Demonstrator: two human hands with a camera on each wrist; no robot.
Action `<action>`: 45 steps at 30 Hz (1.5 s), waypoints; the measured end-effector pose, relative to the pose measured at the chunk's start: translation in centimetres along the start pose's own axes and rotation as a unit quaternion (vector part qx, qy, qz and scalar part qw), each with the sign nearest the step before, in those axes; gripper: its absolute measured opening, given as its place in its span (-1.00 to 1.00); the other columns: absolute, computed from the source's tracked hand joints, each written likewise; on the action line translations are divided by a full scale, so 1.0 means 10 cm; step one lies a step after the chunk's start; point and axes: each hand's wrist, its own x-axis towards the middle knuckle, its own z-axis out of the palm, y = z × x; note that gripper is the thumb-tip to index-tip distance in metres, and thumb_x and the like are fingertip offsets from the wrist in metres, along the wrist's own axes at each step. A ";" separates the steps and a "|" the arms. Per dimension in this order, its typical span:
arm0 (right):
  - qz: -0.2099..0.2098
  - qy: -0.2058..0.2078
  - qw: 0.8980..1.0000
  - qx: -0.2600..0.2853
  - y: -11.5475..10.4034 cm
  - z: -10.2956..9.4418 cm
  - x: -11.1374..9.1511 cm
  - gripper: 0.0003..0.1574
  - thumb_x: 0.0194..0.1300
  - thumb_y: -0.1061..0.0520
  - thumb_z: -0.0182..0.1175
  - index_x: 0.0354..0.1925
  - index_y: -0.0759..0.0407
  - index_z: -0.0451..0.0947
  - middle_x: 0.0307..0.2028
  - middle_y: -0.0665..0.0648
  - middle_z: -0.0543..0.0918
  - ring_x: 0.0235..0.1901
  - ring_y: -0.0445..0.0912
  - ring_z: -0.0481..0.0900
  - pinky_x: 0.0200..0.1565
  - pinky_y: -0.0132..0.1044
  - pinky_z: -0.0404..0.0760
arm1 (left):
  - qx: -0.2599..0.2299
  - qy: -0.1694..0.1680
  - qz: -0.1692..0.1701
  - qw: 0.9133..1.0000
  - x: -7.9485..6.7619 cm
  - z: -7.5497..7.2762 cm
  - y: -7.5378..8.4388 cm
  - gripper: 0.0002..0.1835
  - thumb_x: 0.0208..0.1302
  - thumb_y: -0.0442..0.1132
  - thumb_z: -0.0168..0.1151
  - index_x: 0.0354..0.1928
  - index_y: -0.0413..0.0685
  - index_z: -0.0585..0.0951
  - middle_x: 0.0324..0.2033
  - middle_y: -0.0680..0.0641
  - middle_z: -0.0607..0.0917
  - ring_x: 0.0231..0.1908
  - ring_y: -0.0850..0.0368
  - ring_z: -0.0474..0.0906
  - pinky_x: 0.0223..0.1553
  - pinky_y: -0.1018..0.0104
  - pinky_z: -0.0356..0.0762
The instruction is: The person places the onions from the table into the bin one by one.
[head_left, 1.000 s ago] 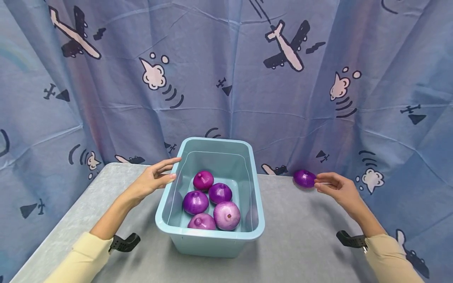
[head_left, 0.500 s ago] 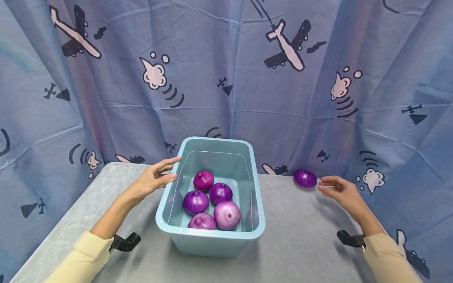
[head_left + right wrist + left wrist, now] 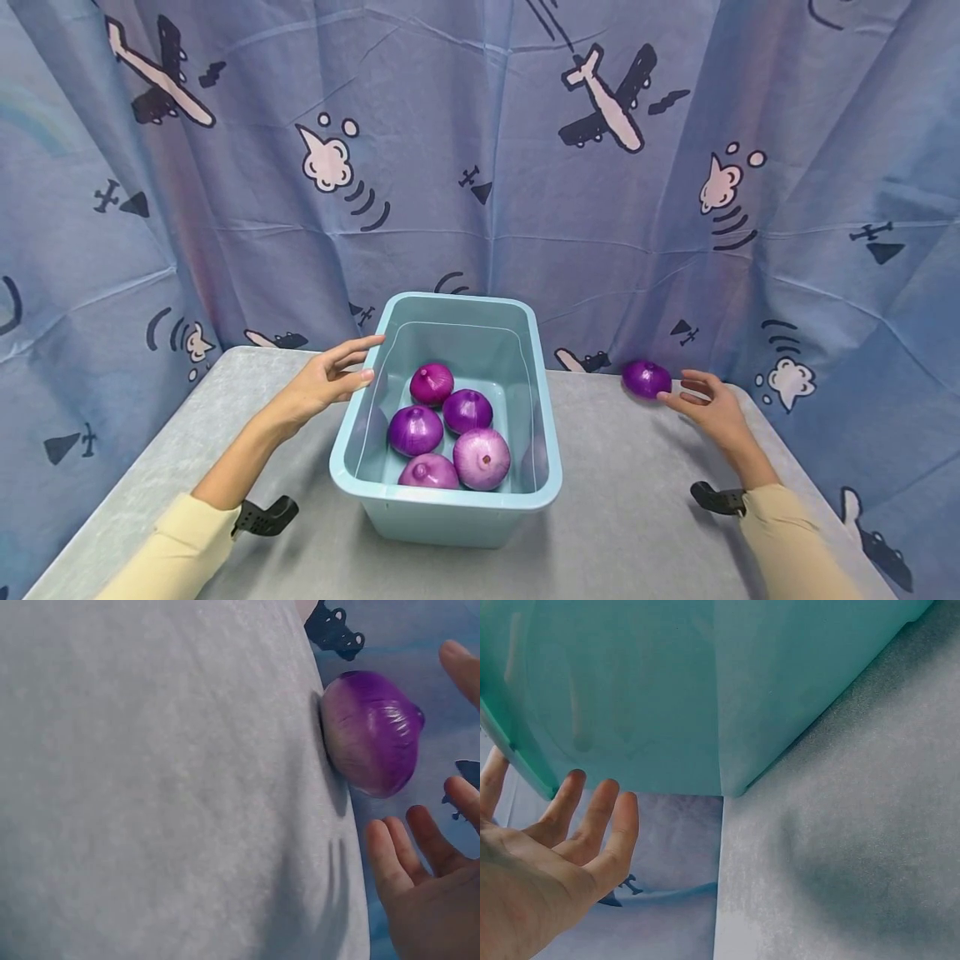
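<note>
A purple onion (image 3: 647, 379) lies at the table's far edge on the right. My right hand (image 3: 712, 410) is just to its right, thumb and fingers parted. In the right wrist view the fingers (image 3: 384, 855) are spread beside the onion (image 3: 371, 735), with nothing in the grasp. A light blue plastic bin (image 3: 446, 498) stands mid-table with several purple onions inside, one paler onion (image 3: 482, 458) near the front. At the bin's left rim is my left hand (image 3: 322, 387), its fingertips right at the edge; the left wrist view has its extended fingers (image 3: 622, 832) along the outer wall (image 3: 630, 690).
A grey-white table (image 3: 615, 517) carries everything. Behind it hangs a blue curtain (image 3: 420, 167) printed with airplanes, close to the far edge. Black camera mounts sit on both wrists, the right one (image 3: 720, 498) low over the table.
My right hand has drawn back slightly from the single onion, then turned, with its forearm shifting left and its thumb and fingers parting wider. The left hand, bin and onions stay put.
</note>
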 end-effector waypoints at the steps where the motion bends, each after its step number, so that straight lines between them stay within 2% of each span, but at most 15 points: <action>1: 0.002 -0.002 1.000 0.003 0.01 0.01 0.01 0.06 0.36 -0.12 0.37 0.48 0.40 0.09 0.36 0.55 0.23 0.31 0.41 0.28 -0.19 -0.56 0.48 | -0.001 0.000 0.000 1.000 0.00 0.00 0.00 -0.37 0.46 -0.14 0.26 0.52 0.09 0.36 0.34 -0.26 0.42 0.16 -0.16 0.51 0.04 0.00 0.54; 3: 0.003 -0.004 1.000 0.002 0.04 0.01 0.04 0.10 0.35 -0.12 0.38 0.50 0.39 0.05 0.39 0.55 0.19 0.33 0.41 0.26 -0.13 -0.49 0.52 | -0.001 -0.001 0.000 1.000 0.00 0.00 0.00 -0.37 0.46 -0.14 0.26 0.52 0.09 0.35 0.34 -0.26 0.42 0.16 -0.17 0.51 0.04 -0.01 0.54; 5: 0.001 -0.008 1.000 -0.001 0.06 0.02 0.06 0.14 0.34 -0.11 0.40 0.52 0.38 0.01 0.40 0.56 0.17 0.34 0.41 0.24 0.03 -0.28 0.58 | 0.000 -0.001 0.001 1.000 0.00 0.00 0.00 -0.37 0.46 -0.14 0.26 0.52 0.10 0.35 0.34 -0.26 0.42 0.16 -0.17 0.52 0.04 -0.01 0.54; 7: 0.000 -0.011 1.000 -0.008 0.07 0.02 0.08 0.18 0.32 -0.12 0.41 0.54 0.38 -0.02 0.42 0.56 0.14 0.35 0.42 0.22 0.17 0.01 0.50 | 0.000 -0.001 0.001 1.000 0.00 0.00 0.00 -0.37 0.46 -0.14 0.26 0.52 0.10 0.35 0.34 -0.26 0.42 0.16 -0.16 0.52 0.04 -0.01 0.54; 9: -0.005 -0.014 1.000 -0.012 0.08 0.02 0.10 0.21 0.30 -0.12 0.43 0.54 0.38 -0.04 0.42 0.56 0.13 0.36 0.44 0.20 0.22 0.26 0.35 | 0.000 0.000 0.000 1.000 0.00 0.00 -0.01 -0.37 0.46 -0.14 0.26 0.52 0.10 0.35 0.34 -0.26 0.42 0.16 -0.16 0.52 0.05 -0.02 0.53; 11: -0.011 -0.017 1.000 -0.013 0.08 0.03 0.13 0.22 0.29 -0.10 0.45 0.54 0.38 -0.04 0.42 0.57 0.12 0.35 0.45 0.19 0.21 0.33 0.30 | -0.001 0.000 -0.001 1.000 0.00 0.00 -0.01 -0.37 0.46 -0.14 0.25 0.52 0.11 0.35 0.35 -0.25 0.42 0.16 -0.15 0.51 0.05 -0.03 0.52; 22: -0.031 -0.041 0.998 -0.027 0.15 0.11 0.31 0.18 0.25 -0.03 0.49 0.52 0.38 0.02 0.38 0.55 0.18 0.31 0.44 0.23 0.23 0.33 0.29 | -0.002 -0.001 -0.001 1.000 0.00 0.00 -0.02 -0.37 0.47 -0.14 0.25 0.52 0.11 0.35 0.34 -0.25 0.42 0.15 -0.18 0.52 0.04 -0.02 0.54; 27: -0.034 -0.031 0.999 -0.030 0.15 0.14 0.36 0.14 0.21 -0.05 0.52 0.48 0.36 0.13 0.38 0.54 0.22 0.29 0.45 0.27 0.21 0.34 0.31 | -0.001 -0.001 -0.001 1.000 0.00 0.00 -0.02 -0.37 0.47 -0.15 0.25 0.52 0.11 0.35 0.33 -0.25 0.43 0.14 -0.17 0.53 0.03 -0.01 0.55; 36: -0.013 -0.022 0.999 -0.048 0.14 0.18 0.38 0.13 0.19 -0.13 0.52 0.47 0.34 0.20 0.38 0.56 0.21 0.28 0.49 0.26 0.20 0.36 0.32 | -0.003 -0.002 -0.009 1.000 0.01 0.00 -0.02 -0.37 0.46 -0.13 0.26 0.52 0.10 0.36 0.34 -0.26 0.41 0.17 -0.23 0.51 0.03 0.00 0.56; 45: -0.019 -0.013 0.999 -0.033 0.15 0.17 0.35 0.08 0.21 -0.10 0.51 0.46 0.34 0.23 0.38 0.55 0.23 0.29 0.50 0.25 0.20 0.37 0.31 | -0.001 0.001 -0.006 1.000 0.00 0.00 0.00 -0.37 0.45 -0.13 0.27 0.51 0.13 0.37 0.33 -0.24 0.43 0.15 -0.16 0.52 0.02 0.01 0.54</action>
